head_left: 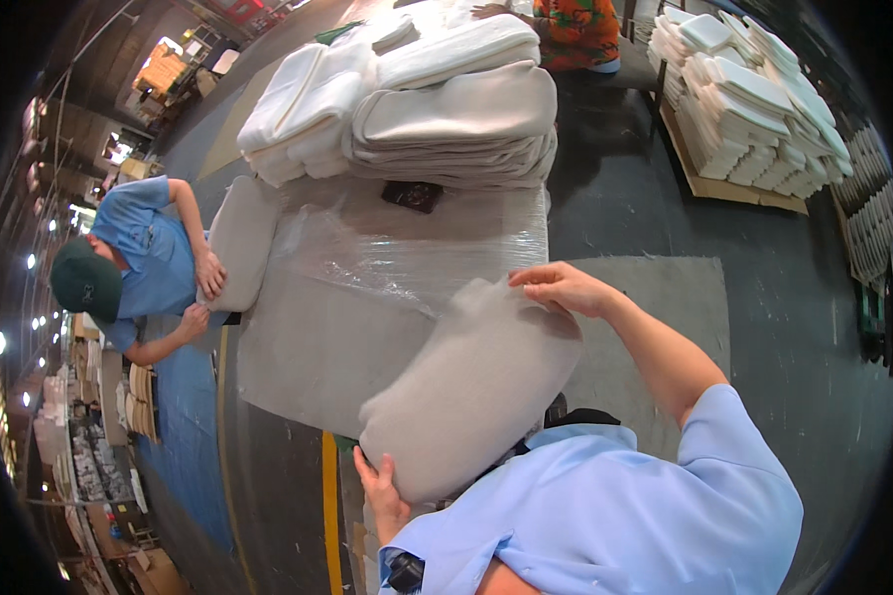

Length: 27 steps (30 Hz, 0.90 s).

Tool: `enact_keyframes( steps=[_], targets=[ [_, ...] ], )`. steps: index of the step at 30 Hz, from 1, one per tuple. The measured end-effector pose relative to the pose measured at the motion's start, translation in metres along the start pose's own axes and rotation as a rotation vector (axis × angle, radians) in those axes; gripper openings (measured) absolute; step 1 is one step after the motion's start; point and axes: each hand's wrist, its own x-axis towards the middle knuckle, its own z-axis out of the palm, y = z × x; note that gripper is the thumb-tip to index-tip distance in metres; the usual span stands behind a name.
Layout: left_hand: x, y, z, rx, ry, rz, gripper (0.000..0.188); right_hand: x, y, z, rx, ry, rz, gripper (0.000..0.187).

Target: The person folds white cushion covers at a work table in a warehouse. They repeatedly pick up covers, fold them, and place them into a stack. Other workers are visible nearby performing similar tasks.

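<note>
An off-white oblong fabric pad (471, 387) with rounded ends lies slantwise in front of me, partly over the near edge of the table. My left hand (382, 496) grips its lower left end, thumb on top. At the far right end my right hand (566, 290) pinches the thin fabric edge between thumb and fingers. Beneath the pad is the grey table (308, 347), with clear plastic film (387, 253) spread over its middle. Something small and green shows by my left fingers, too hidden to name.
Stacked white pads (456, 119) stand at the table's far side, a dark packet (412, 195) before them. A co-worker in blue (149, 243) handles another pad (243, 238) on the left. Someone in an orange patterned shirt (577, 35) stands beyond. More pads (754, 99) fill a pallet, far right.
</note>
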Motion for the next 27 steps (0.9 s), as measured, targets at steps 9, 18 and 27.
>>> enact_keyframes(
  steps=[9, 18, 27],
  targets=[
    [0.000, -0.055, 0.050, 1.095, 0.185, 0.554, 0.093, 0.029, 0.060, 0.073, -1.169, 0.399, -0.110, 0.087],
    [0.039, -0.076, 0.085, 1.641, -0.095, 0.552, 0.082, 0.036, 0.047, 0.090, -1.257, 0.355, -0.029, 0.094],
    [0.050, -0.076, 0.095, 1.620, -0.122, 0.514, 0.086, 0.042, 0.056, 0.110, -1.393, 0.337, -0.209, 0.096]
  ],
)
